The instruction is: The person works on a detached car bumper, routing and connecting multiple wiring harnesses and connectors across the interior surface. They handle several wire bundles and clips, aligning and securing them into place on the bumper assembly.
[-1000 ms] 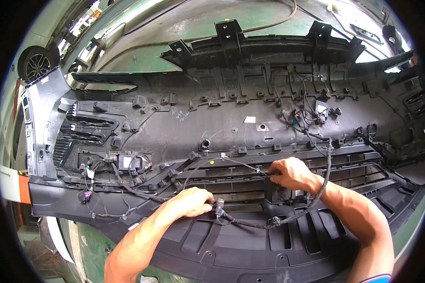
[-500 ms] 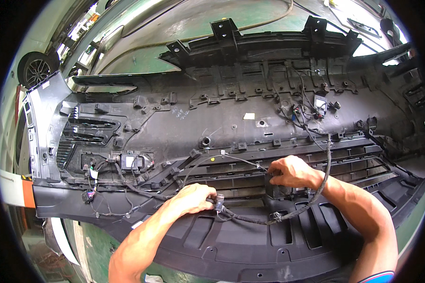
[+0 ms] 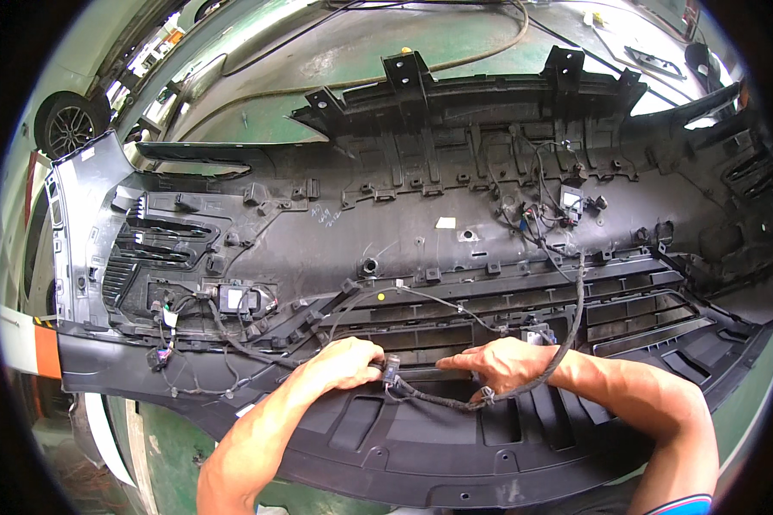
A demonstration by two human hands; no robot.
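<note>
A large black plastic bumper [image 3: 318,240] lies inner side up, with a slatted grille [image 3: 636,322] along its near section. My left hand [image 3: 348,362] is closed on the wiring harness [image 3: 429,400] beside a small pale connector [image 3: 391,371]; the gripped part is mostly hidden by the fingers. My right hand [image 3: 502,365] is open over the grille's middle, index finger stretched leftward and the other fingers bent, inside the loop of the thick cable. A grey-and-black module [image 3: 537,335] sits just behind it. A thin wire [image 3: 438,299] with clips arches above both hands.
Two further modules with tangled wires are fixed at the bumper's left [image 3: 236,299] and upper right [image 3: 571,202]. A car wheel [image 3: 69,124] and an orange-and-white panel [image 3: 45,352] are at the left. Hoses [image 3: 455,60] lie on the green floor behind.
My right hand has come down from the thin wire to the lower grille, its index finger now extended leftward, uncovering the module. My left hand stays by the connector, slightly further left.
</note>
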